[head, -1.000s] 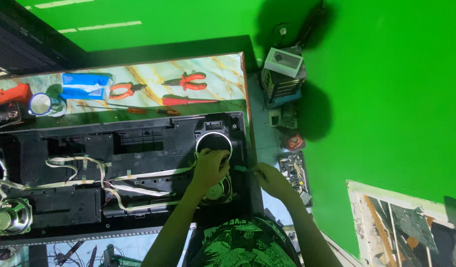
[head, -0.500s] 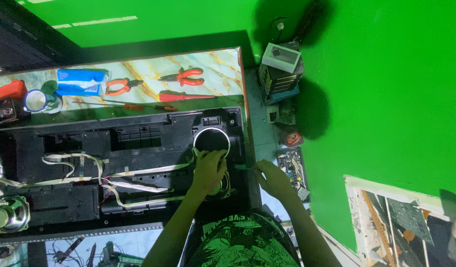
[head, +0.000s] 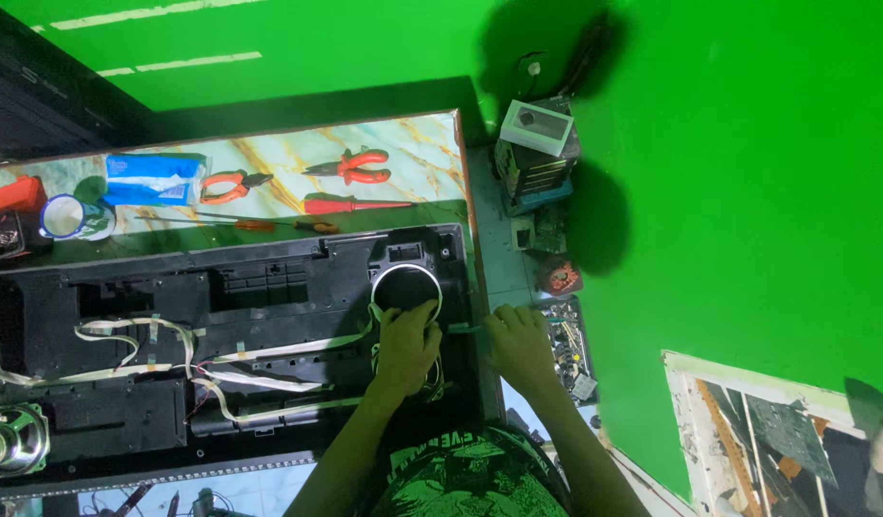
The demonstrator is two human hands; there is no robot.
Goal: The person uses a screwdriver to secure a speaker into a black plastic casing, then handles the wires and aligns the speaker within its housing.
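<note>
Black plastic filled the head view: a long opened housing (head: 221,354) lay along the table's near edge, its round speaker opening (head: 406,287) at the right end. The left hand (head: 406,347) pressed on wiring just below that opening, fingers curled, though whether its grip clasped anything I could not tell. The right hand (head: 518,340) pinched a small green-handled tool (head: 465,327) at the housing's right edge. Pliers (head: 350,166) lay by the table's far edge.
</note>
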